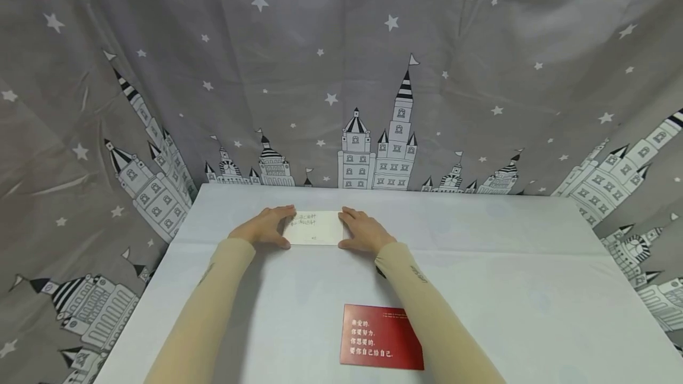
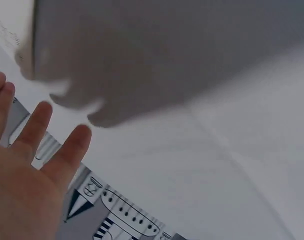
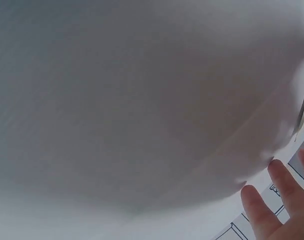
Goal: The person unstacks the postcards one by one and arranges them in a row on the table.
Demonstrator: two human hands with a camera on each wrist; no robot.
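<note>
A white card (image 1: 320, 233) with handwritten lines near its top left is held level over the far part of the white table. My left hand (image 1: 262, 227) grips its left short side, fingers at the far corner and thumb at the near one. On the opposite side my right hand (image 1: 369, 231) holds it likewise. Several left fingers (image 2: 74, 150) stand spread in the left wrist view, beside the card's edge (image 2: 33, 45). The right wrist view catches only some right fingers (image 3: 287, 185) and a thin strip of card edge (image 3: 303, 107).
A red card (image 1: 379, 336) with white printed characters lies nearer me, partly covered by the right sleeve (image 1: 427, 295). The white tabletop (image 1: 507, 289) extends to the right. Behind its far edge hangs a grey curtain (image 1: 299, 76) with stars and castles.
</note>
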